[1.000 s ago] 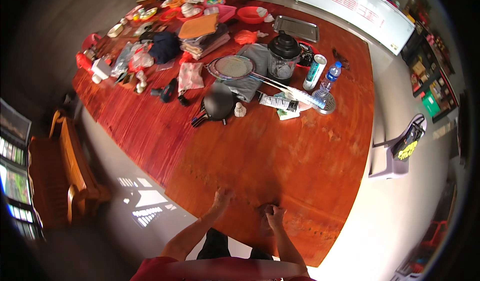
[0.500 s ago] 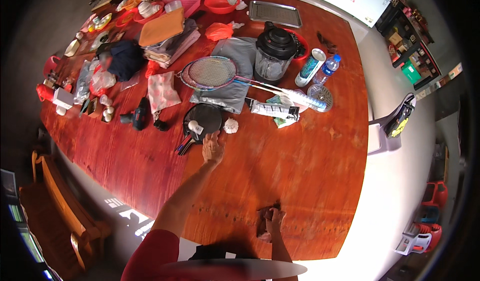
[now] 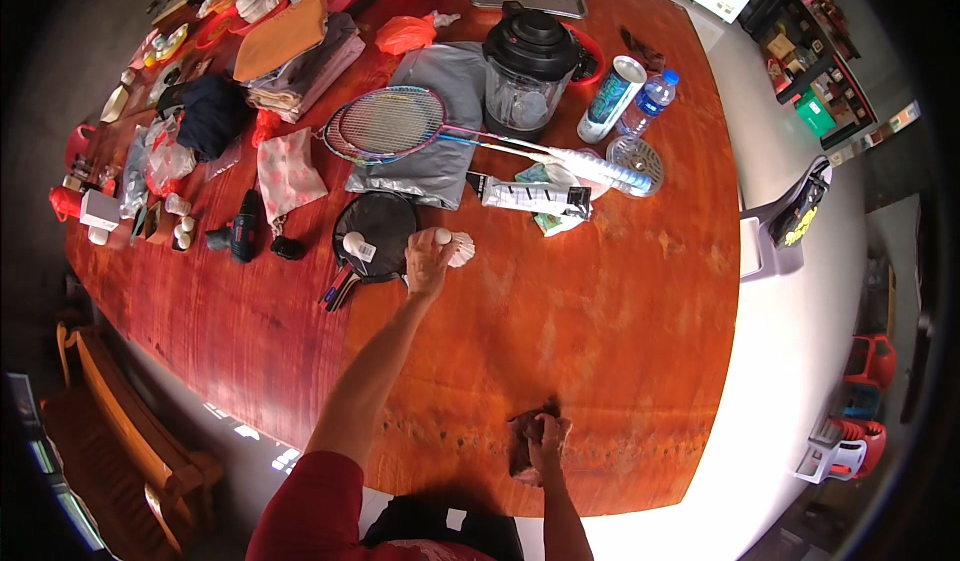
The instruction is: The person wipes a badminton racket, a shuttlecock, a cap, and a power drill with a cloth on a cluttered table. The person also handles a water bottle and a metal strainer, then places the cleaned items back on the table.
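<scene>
My left hand (image 3: pixel 428 265) reaches to the middle of the table, its fingers closed at the cork end of a white shuttlecock (image 3: pixel 462 250). The feathers point to the right. Just left of it lie black table tennis bats (image 3: pixel 385 223) with a small white ball (image 3: pixel 353 241) and a white label on top. Near the front edge my right hand (image 3: pixel 545 445) grips a crumpled brown cloth (image 3: pixel 524 447) pressed against the tabletop.
Two badminton rackets (image 3: pixel 390 124) lie across a grey bag (image 3: pixel 432 183) beyond the left hand. A blender jug (image 3: pixel 530 81), a tube (image 3: pixel 612 99) and a water bottle (image 3: pixel 650 104) stand behind. A cordless drill (image 3: pixel 243 229) and a patterned pouch (image 3: pixel 291 173) lie left.
My left hand has moved forward from the bats' edge and closed on the shuttlecock, which has tipped so its cork shows. My right hand stays on the cloth. The view has shifted slightly.
</scene>
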### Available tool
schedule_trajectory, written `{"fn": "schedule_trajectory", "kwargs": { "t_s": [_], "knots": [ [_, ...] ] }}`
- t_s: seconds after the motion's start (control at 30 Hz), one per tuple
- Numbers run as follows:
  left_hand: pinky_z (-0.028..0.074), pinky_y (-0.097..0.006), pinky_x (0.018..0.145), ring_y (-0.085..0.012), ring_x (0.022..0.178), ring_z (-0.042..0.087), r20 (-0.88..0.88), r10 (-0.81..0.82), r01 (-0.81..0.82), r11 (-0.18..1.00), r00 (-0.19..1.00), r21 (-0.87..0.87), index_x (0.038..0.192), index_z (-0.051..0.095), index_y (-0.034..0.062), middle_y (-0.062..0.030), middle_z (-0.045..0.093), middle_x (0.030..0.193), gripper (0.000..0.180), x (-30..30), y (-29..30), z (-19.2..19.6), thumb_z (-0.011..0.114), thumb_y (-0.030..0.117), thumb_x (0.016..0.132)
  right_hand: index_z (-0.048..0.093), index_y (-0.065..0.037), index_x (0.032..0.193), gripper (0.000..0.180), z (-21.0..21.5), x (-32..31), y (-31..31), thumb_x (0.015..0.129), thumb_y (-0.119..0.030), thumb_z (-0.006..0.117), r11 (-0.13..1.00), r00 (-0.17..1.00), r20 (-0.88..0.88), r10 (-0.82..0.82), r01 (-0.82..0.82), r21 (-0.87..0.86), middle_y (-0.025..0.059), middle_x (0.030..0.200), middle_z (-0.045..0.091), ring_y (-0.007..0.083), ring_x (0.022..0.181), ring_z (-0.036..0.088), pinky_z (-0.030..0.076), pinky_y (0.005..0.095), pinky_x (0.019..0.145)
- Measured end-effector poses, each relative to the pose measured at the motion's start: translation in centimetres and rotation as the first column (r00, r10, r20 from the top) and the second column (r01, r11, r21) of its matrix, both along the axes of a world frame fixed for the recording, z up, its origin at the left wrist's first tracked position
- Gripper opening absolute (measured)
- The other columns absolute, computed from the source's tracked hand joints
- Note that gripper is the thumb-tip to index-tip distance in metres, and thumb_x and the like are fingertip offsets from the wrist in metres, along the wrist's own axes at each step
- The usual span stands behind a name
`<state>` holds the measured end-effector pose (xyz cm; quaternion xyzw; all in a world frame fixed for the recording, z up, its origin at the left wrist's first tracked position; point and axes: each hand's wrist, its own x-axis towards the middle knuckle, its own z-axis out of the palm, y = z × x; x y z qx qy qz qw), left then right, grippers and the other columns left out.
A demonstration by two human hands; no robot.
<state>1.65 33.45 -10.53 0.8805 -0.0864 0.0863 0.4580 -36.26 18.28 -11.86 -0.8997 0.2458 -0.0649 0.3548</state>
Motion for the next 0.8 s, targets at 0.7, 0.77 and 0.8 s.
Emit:
{"fn": "schedule_trajectory", "kwargs": {
  "t_s": [0.7,0.77,0.8],
  "knots": [
    [0.043,-0.028,0.091,-0.0112,0.102,0.054,-0.175,-0.521,0.0,0.318,0.836,-0.948,0.125,0.05,0.0054,-0.0009,0.058,0.108,0.04,-25.7,0.4,27.5,0.062,0.022,0.09,0.055,-0.003,0.107,0.03,33.8,8.9,-0.2,0.078,0.0,0.063,0.836,0.793,0.375,0.48,-0.543,0.078,0.0142,0.103,0.057,0.0269,0.09,0.061,0.051,0.0354,0.072],
    [0.042,-0.028,0.092,-0.0115,0.101,0.054,-0.186,-0.528,0.005,0.339,0.829,-0.941,0.125,0.05,0.0051,-0.0016,0.058,0.107,0.04,-26.0,0.6,29.3,0.063,0.018,0.089,0.054,-0.003,0.108,0.034,33.4,6.7,-1.4,0.076,0.003,0.064,0.816,0.843,0.39,0.37,-0.495,0.297,0.0142,0.1,0.056,0.0236,0.087,0.061,0.051,0.0329,0.067],
    [0.043,-0.028,0.09,-0.0116,0.1,0.054,-0.172,-0.512,0.044,0.383,0.842,-0.923,0.123,0.051,0.005,-0.0014,0.058,0.106,0.038,-26.2,0.5,29.9,0.064,0.017,0.089,0.054,-0.003,0.109,0.036,33.5,6.0,-2.0,0.075,0.005,0.064,0.789,0.867,0.388,0.313,-0.465,0.402,0.0142,0.099,0.056,0.0219,0.085,0.061,0.05,0.0316,0.065]
  ]
}}
